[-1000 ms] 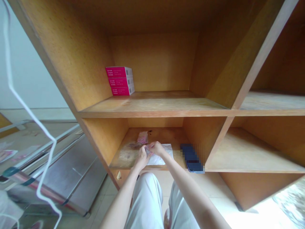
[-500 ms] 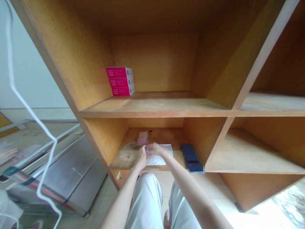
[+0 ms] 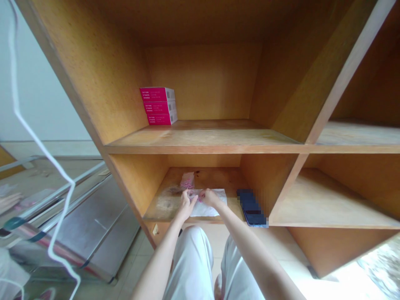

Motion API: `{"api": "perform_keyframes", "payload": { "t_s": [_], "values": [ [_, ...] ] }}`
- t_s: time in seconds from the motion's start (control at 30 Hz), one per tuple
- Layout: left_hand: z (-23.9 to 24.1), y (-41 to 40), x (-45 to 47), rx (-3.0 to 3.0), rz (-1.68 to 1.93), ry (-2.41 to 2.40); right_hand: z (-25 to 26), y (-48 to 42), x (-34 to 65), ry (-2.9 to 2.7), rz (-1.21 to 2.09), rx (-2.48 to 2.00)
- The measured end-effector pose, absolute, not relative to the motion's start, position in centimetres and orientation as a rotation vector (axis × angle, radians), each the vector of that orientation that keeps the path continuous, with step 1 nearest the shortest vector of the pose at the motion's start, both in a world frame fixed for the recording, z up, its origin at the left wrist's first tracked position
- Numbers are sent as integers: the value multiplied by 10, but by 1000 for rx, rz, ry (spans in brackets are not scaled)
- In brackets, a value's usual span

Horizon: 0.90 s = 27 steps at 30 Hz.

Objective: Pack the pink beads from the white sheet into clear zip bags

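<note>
Over a white sheet (image 3: 218,206) on the lower shelf, my left hand (image 3: 186,204) is closed on small, clear, crinkled plastic with pink in it. My right hand (image 3: 209,197) is just to its right, fingers bent and pinched together at a small pink bit (image 3: 200,199). What exactly the right fingertips grip is too small to tell. Behind the hands lies a pink-and-white packet (image 3: 187,181), apart from both.
A dark phone-like object (image 3: 251,207) lies at the shelf's right. Three stacked pink boxes (image 3: 158,106) stand on the upper shelf (image 3: 218,135). To the left are a metal cart (image 3: 100,221), a hanging white cable (image 3: 43,150) and another person's blurred hand (image 3: 9,202).
My hands, close together before, have moved apart a little; the right one has shifted slightly right. Pink bits and clear plastic now show between them.
</note>
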<state>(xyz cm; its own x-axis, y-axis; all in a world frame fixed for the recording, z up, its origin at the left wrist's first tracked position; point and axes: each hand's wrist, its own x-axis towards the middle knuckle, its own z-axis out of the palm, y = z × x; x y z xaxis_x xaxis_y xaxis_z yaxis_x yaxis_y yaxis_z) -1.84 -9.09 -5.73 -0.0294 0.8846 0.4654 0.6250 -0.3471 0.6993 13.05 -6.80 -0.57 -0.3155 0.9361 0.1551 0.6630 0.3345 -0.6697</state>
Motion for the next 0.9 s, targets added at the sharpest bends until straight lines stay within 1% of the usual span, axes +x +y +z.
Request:
{"api": "perform_keyframes", "payload": {
  "t_s": [0.3,0.6,0.9],
  "values": [
    [-55,-93,-18,1951,1320,1579,-13,-68,126,-2044,600,-1499],
    [-54,-93,-18,1946,1318,1567,-9,-73,127,-2170,465,-1437],
    [-50,-96,-18,1944,1311,1582,-16,-70,129,-2103,524,-1465]
  ]
}}
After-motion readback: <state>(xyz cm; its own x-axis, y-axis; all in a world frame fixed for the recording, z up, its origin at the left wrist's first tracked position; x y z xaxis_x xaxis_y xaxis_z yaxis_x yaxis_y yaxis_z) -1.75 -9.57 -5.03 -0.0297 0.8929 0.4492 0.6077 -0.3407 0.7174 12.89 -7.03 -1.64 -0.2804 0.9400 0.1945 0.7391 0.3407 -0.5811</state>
